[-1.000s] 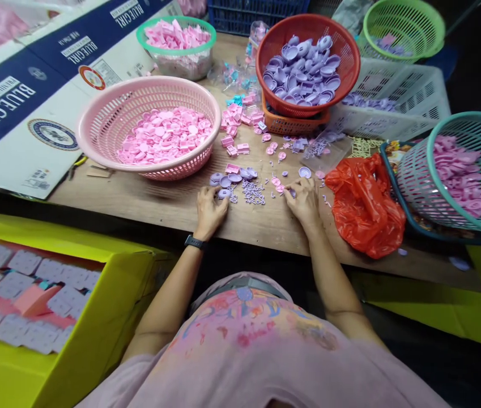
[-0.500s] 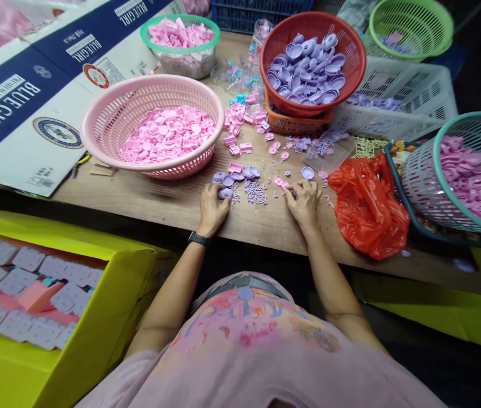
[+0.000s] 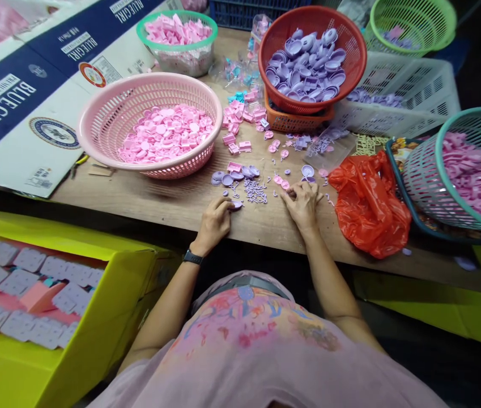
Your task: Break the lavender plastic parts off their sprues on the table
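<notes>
My left hand (image 3: pixel 215 221) rests on the wooden table (image 3: pixel 147 195) near its front edge, fingers pinched on a small purple round piece (image 3: pixel 235 204). My right hand (image 3: pixel 302 203) lies a little to the right, fingers curled over small pink pieces (image 3: pixel 280 182); what it grips is hidden. Between the hands lie tiny purple parts (image 3: pixel 255 191), and a few purple round caps (image 3: pixel 228 178) sit just beyond my left hand.
A pink basket (image 3: pixel 96 122) of pink pieces stands at the left, a red basket (image 3: pixel 357 51) of purple caps behind. A crumpled red bag (image 3: pixel 370 204) and a teal basket (image 3: pixel 439 147) lie right. A yellow box (image 3: pixel 108 317) of carded packs sits lower left.
My left hand has drawn back toward the table edge with a purple piece in its fingers. My right hand has stayed at the pink pieces.
</notes>
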The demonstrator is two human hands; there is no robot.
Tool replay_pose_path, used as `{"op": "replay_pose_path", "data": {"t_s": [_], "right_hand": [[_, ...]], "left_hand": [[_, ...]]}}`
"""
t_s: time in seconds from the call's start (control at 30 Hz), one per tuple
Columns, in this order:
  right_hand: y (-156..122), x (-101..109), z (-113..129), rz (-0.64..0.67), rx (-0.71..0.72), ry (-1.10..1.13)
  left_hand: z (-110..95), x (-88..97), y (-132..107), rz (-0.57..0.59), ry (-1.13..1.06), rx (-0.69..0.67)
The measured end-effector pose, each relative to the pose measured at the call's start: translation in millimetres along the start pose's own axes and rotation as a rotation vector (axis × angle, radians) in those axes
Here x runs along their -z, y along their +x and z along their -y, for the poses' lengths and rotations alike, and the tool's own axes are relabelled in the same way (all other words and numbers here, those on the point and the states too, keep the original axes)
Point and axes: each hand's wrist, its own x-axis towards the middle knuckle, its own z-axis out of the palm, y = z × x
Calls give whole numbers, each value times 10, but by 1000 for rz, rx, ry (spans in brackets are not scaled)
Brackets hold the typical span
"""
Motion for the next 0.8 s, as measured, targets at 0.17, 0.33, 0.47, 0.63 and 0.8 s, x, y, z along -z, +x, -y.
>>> {"op": "replay_pose_path", "data": {"t_s": [0.17, 0.33, 0.47, 0.63, 0.8], "right_hand": [[-119, 49, 52, -15, 122, 180], [-292, 114, 249, -35, -20, 510], [-393, 66, 405, 65, -139, 737], [-464, -47, 577, 161, -191, 859], [-469, -162, 748, 175, -159, 909]], "left_hand": [[-71, 95, -67, -33, -52, 86], [-42, 79, -32, -150, 8, 212], [9, -30, 7, -141, 72, 270], [-12, -114, 36, -116, 67, 314], [-36, -140, 64, -132, 35, 338]]}}
